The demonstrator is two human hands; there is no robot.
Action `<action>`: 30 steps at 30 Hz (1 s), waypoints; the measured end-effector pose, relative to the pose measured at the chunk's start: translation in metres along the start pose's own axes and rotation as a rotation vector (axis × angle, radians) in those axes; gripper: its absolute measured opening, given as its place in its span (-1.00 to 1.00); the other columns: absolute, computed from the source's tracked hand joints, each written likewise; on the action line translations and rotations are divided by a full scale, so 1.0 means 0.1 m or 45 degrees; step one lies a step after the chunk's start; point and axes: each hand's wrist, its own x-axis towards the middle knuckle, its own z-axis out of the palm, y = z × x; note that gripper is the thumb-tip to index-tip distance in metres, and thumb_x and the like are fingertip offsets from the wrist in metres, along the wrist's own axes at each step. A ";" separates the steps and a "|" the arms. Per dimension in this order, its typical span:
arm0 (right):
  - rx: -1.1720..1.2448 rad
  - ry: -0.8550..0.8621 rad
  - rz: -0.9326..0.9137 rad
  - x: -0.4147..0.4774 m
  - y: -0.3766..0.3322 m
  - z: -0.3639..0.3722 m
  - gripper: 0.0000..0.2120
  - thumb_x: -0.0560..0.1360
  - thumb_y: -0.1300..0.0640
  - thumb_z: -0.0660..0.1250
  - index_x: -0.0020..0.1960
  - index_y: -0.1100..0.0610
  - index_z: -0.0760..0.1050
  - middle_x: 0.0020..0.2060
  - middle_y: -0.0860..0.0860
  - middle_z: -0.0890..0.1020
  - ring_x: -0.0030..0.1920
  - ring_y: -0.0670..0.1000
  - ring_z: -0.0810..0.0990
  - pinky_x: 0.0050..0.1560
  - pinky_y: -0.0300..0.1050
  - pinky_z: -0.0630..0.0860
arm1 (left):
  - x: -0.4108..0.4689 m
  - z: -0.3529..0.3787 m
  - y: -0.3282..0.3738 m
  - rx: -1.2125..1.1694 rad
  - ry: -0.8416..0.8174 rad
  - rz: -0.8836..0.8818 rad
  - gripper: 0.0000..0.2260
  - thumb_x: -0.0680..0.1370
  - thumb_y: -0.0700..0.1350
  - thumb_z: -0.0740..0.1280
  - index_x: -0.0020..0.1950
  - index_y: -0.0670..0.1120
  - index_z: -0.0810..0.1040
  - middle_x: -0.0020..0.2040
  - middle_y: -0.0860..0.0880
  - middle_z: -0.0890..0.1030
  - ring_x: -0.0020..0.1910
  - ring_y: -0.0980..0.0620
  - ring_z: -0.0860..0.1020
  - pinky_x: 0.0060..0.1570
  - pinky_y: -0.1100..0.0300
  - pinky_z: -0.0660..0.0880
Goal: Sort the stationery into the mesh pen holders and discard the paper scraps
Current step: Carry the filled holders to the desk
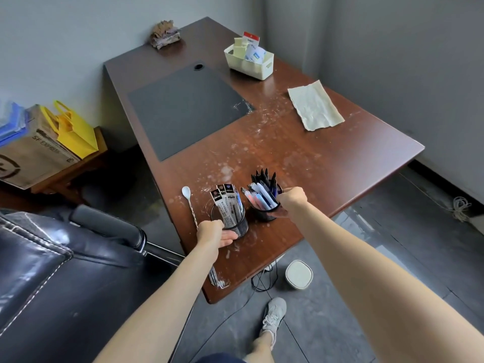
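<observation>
A brown desk (its top scuffed white) fills a corner between grey walls, black chair alongside, dark floor below.

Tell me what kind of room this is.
Probably a small office or study: a wooden desk with a dark desk mat, a black leather chair beside it, and two mesh pen holders filled with stationery.

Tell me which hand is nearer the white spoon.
Left. The left hand grips the mesh holder of refill packs just beside the spoon; the right hand grips the pen-filled holder farther right.
</observation>
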 end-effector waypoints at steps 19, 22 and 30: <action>-0.104 -0.035 0.076 0.13 0.05 0.09 -0.86 0.53 0.35 0.23 0.06 0.36 0.46 -0.32 0.29 0.61 -0.22 0.26 0.67 -0.09 0.11 0.64 | -0.06 0.03 -0.02 -0.106 -0.034 -0.016 -0.71 0.64 -0.24 0.09 0.31 -0.33 0.36 -0.10 -0.31 0.63 -0.29 -0.09 0.64 -0.29 0.17 0.59; -0.119 -0.031 0.056 0.06 0.08 0.01 -0.80 0.56 0.34 0.18 0.15 0.39 0.42 -0.30 0.32 0.60 -0.34 0.23 0.66 -0.18 0.10 0.64 | -0.14 0.08 -0.05 -0.078 0.007 -0.002 -0.67 0.66 -0.14 0.08 0.34 -0.32 0.33 -0.08 -0.30 0.62 -0.29 -0.11 0.63 -0.28 0.15 0.58; 0.042 0.051 0.000 -0.37 0.30 -0.74 -0.90 0.53 0.45 0.12 -0.01 0.39 0.39 -0.23 0.36 0.54 -0.42 0.20 0.57 -0.31 0.08 0.59 | -0.72 0.52 -0.17 -0.135 -0.135 -0.221 -0.54 0.67 -0.01 -0.05 0.40 -0.34 0.27 0.24 -0.32 0.50 0.06 -0.22 0.59 -0.03 0.08 0.54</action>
